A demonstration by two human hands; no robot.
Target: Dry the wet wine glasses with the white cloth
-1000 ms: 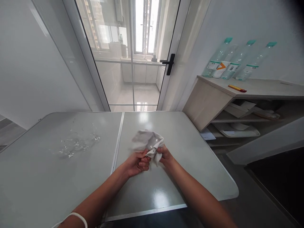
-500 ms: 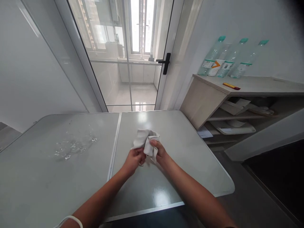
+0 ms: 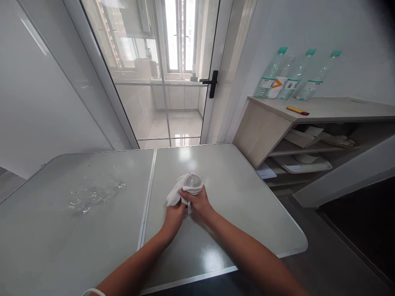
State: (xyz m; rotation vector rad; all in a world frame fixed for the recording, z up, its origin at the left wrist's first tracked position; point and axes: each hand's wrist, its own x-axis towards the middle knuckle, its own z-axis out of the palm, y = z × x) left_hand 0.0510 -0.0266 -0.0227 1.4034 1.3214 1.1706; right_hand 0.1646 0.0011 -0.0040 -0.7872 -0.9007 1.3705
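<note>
A clear glass is partly wrapped in a white cloth, just above the right-hand part of the table. Its rounded, transparent upper part shows inside the folds. My right hand is closed on the cloth around the side of the glass, thumb laid across the front. Lower and to the left, my left hand is closed around the lower end of the glass, its fingers mostly hidden by the cloth and the other hand. Both hands are close together.
Crumpled clear plastic film lies on the left of the pale table. To the right, a wooden shelf unit carries several plastic bottles and a small yellow-and-red object. A glass door stands behind the table.
The cloth has shifted and opened out, so the clear glass now shows inside it. My right hand has moved slightly down and left, with its thumb now across the cloth's front.
</note>
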